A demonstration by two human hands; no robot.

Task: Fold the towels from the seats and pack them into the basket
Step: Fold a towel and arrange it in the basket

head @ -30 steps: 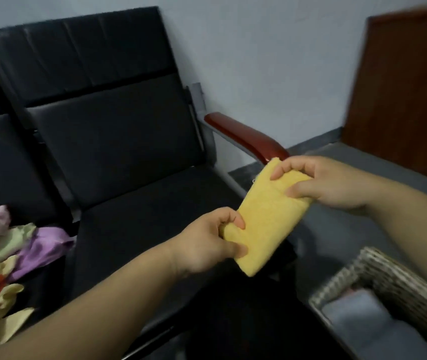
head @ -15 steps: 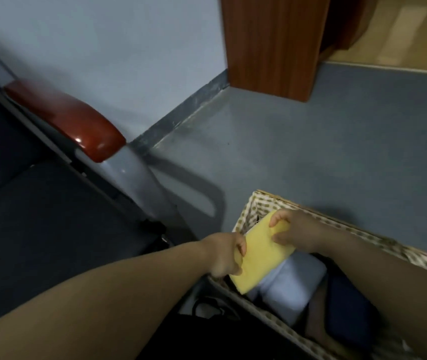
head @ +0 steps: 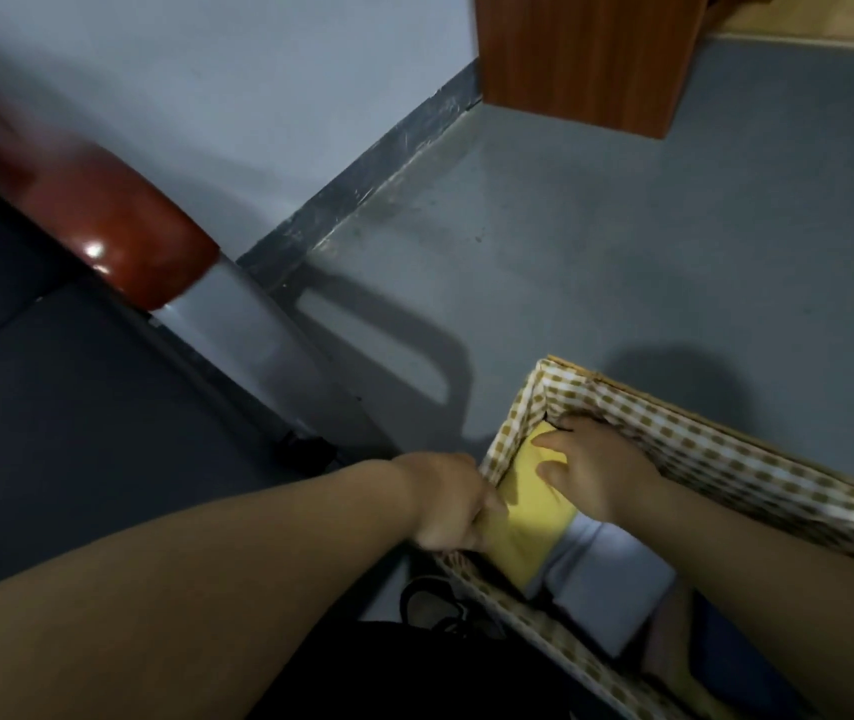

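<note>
Our right hand (head: pixel 591 470) lies flat with fingers spread on the far end of the folded yellow towel (head: pixel 528 517), pressing it toward the far-left corner of the basket (head: pixel 700 439). Our left hand (head: pixel 450 504) curls round the towel's near edge, right at the basket's left wall. The towel sits inside the basket against that wall and overlaps a pale grey folded towel (head: pixel 601 579) lying toward the basket's middle. To do this well, we judge that the 2 hands should ease the towel down level, release the pinch only once the fold rests on something, and smooth it so the layers do not spring apart. Sliding it snug to the wall would leave room for more. Much is hard to read: our forearms cover the basket's near side, its right end runs out of view, and the darker things deeper in the basket are too dim to name. The left fingertips are tucked behind the towel's edge, so we cannot tell how firmly they hold.
</note>
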